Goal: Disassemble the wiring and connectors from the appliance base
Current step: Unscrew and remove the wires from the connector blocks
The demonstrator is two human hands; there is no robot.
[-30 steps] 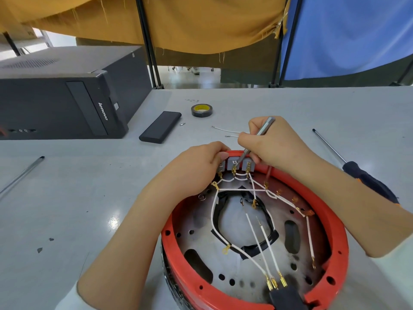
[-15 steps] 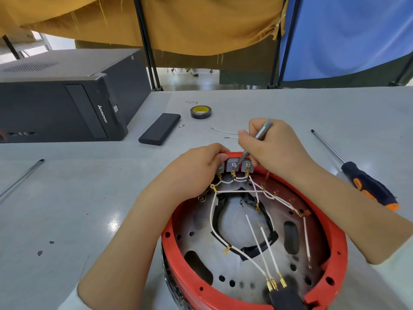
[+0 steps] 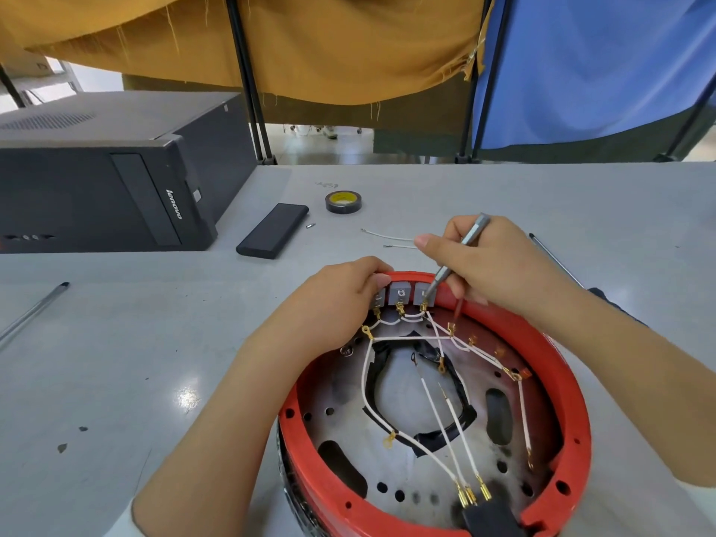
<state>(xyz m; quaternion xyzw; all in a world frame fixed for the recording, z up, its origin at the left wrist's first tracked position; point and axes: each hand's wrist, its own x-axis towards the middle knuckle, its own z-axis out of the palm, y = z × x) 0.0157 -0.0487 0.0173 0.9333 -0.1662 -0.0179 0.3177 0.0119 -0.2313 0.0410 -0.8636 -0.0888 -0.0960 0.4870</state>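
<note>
Here the right hand [image 3: 492, 265] pinches the thin driver [image 3: 461, 253] on the terminal [image 3: 423, 295], left hand [image 3: 341, 300] gripping the red rim [image 3: 561, 366]; a slip may tear a white wire [image 3: 441, 420].

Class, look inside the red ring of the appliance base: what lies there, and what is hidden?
Inside the red ring: a perforated metal plate, white wires with gold terminals, black tape, three grey terminal blocks. The left hand partly covers the leftmost block.

The round red-rimmed appliance base [image 3: 558, 385] lies open side up under both hands. White wires [image 3: 366, 385] with brass terminals cross its perforated metal plate, running up to three grey connector blocks [image 3: 399, 293] on the far rim, at the fingertips.
</note>
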